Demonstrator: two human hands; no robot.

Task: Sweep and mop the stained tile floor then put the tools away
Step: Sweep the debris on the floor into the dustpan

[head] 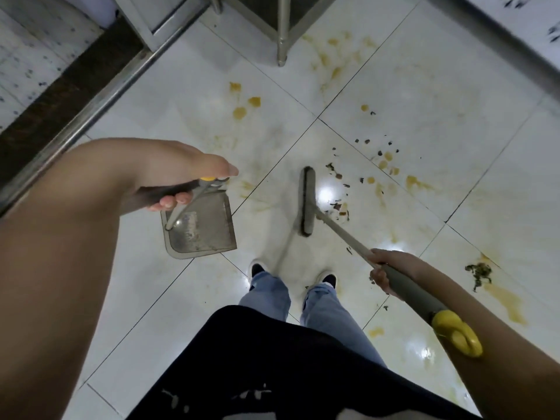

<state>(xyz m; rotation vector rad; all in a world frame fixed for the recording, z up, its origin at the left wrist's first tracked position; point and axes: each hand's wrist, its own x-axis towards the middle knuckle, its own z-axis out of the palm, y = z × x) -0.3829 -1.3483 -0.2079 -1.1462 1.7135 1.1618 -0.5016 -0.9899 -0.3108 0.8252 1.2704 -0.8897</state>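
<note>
Two hands were at work. The right hand [382, 272] was clenched round the grey grip of the broom handle [342, 230], low on the right, with the yellow hanging cap [457, 333] trailing behind it along the forearm. From that hand the handle ran up and to the left, down to the broom head [306, 201]. The head's long axis lay nearly at right angles to the handle, running away from the feet towards the far side of the tile floor [409, 95], with the bristles facing left towards the dustpan [201, 230].

The left hand [178, 177] gripped the top of the dustpan's upright handle, fingers curled under and thumb laid along the top. The pan sat low over the floor left of the broom head and just ahead of the left shoe [257, 269]; whether it touched the tiles could not be told. Its open lip faced right, towards the broom.

Sweeping looked barely begun. Dark crumbs [338, 175] lay scattered just right of the broom head, and a darker clump [480, 272] sat beyond the right hand; the pan held no clear debris. Yellow-brown stains [245, 106] spread across several tiles, up towards the metal leg [282, 37] at the far edge. Mopping and stowing the tools remained; no mop was in view.
</note>
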